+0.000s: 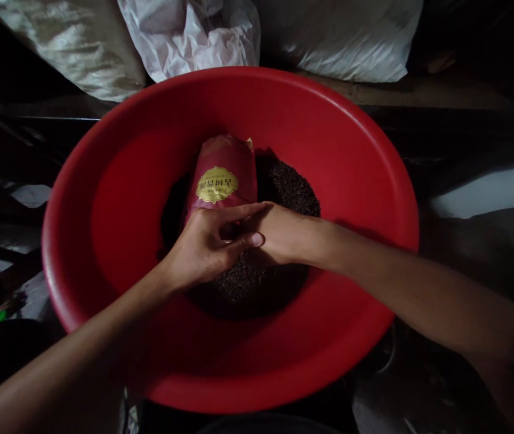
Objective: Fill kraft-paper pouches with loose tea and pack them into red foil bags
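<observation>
A dark red foil pouch [227,150] with a gold label lies on dark, dry, loose tea-like leaves [293,187] in a big red plastic basin [116,229]. Its open end appears to face me, and the label reads upside down from here. My left hand [211,244] is closed around that near end, with the thumb and forefinger reaching to the other hand. Against the pouch's mouth is my right hand [279,232], its back turned up. The right fingers are hidden behind the left hand and the pouch, so what they hold does not show.
Behind the basin stand a crumpled white plastic bag [193,39] and large pale sacks [342,42] [76,42]. The basin's raised rim [257,395] runs all around the work. The surroundings are dim.
</observation>
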The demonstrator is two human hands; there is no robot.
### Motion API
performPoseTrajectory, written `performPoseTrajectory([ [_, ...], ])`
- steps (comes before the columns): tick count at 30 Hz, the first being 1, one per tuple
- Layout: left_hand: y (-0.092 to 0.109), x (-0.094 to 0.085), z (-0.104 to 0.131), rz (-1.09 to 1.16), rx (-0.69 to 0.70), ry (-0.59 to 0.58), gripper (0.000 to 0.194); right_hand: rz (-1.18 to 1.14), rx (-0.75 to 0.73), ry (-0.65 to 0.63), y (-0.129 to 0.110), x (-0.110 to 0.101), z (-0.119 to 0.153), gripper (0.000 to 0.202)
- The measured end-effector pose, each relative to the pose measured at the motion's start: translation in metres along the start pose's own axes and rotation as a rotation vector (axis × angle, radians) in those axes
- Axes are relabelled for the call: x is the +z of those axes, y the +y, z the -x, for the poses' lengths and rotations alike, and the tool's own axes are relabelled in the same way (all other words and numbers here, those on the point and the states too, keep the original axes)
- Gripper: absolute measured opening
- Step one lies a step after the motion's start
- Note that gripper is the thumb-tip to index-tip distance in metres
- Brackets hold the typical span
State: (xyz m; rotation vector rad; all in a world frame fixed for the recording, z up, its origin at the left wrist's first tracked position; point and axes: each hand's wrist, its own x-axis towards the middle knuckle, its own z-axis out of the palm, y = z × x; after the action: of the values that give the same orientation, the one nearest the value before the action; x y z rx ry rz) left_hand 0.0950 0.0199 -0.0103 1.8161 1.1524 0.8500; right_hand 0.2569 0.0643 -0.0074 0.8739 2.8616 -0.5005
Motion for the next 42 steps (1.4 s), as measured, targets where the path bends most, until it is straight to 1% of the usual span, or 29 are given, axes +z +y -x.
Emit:
performPoseTrajectory([
  [3, -0.006, -0.006, -0.003, 0.069, -0.032, -0.084, 0.058, 0.085, -0.069, -0.070, -0.003, 0.002, 0.002, 0.037],
  [6, -0.013, -0.008, -0.006, 0.121, -0.095, -0.197, 0.065, 0.090, -0.043, -0.186, -0.007, 0.000, 0.003, 0.031],
  [7, -0.014, -0.008, -0.006, 0.130, -0.105, -0.212, 0.068, 0.078, -0.031, -0.226, -0.008, -0.002, 0.003, 0.029],
  [11, -0.018, -0.002, -0.008, 0.171, -0.135, -0.176, 0.070, -0.003, 0.075, -0.344, -0.011, -0.010, 0.006, 0.016],
  [14, -0.019, 0.004, -0.009, 0.189, -0.144, -0.160, 0.068, -0.061, 0.133, -0.374, -0.011, -0.011, 0.010, 0.013],
  [18, -0.019, 0.009, -0.011, 0.195, -0.127, -0.136, 0.061, -0.098, 0.136, -0.403, -0.008, -0.011, 0.012, 0.015],
  [20, -0.018, 0.011, -0.011, 0.205, -0.126, -0.133, 0.060, -0.103, 0.153, -0.421, -0.010, -0.015, 0.014, 0.016],
  [24, -0.015, 0.017, -0.011, 0.124, -0.101, -0.157, 0.059, -0.174, 0.209, -0.543, -0.019, -0.032, 0.020, 0.021],
  [26, -0.011, 0.021, -0.010, 0.056, -0.081, -0.163, 0.057, -0.231, 0.246, -0.591, -0.022, -0.035, 0.022, 0.024],
  [28, -0.007, 0.023, -0.010, 0.002, -0.080, -0.185, 0.056, -0.264, 0.291, -0.593, -0.020, -0.032, 0.024, 0.021],
  [30, -0.003, 0.023, -0.011, -0.028, -0.106, -0.231, 0.055, -0.286, 0.327, -0.573, -0.016, -0.025, 0.024, 0.018],
  [32, -0.003, 0.021, -0.013, 0.001, -0.125, -0.271, 0.054, -0.296, 0.330, -0.551, -0.011, -0.020, 0.023, 0.018],
  [33, -0.004, 0.019, -0.014, 0.037, -0.126, -0.271, 0.054, -0.290, 0.314, -0.527, -0.009, -0.019, 0.022, 0.018],
  [35, -0.007, 0.016, -0.016, 0.131, -0.116, -0.240, 0.058, -0.240, 0.250, -0.459, -0.006, -0.019, 0.019, 0.018],
  [38, -0.007, 0.012, -0.018, 0.215, -0.078, -0.176, 0.060, -0.161, 0.104, -0.361, -0.001, -0.024, 0.015, 0.019],
  [40, -0.006, 0.010, -0.018, 0.223, -0.037, -0.151, 0.053, -0.122, 0.035, -0.335, 0.004, -0.027, 0.013, 0.020],
  [42, -0.005, 0.009, -0.017, 0.175, 0.022, -0.105, 0.044, -0.068, 0.037, -0.313, 0.012, -0.030, 0.014, 0.021],
])
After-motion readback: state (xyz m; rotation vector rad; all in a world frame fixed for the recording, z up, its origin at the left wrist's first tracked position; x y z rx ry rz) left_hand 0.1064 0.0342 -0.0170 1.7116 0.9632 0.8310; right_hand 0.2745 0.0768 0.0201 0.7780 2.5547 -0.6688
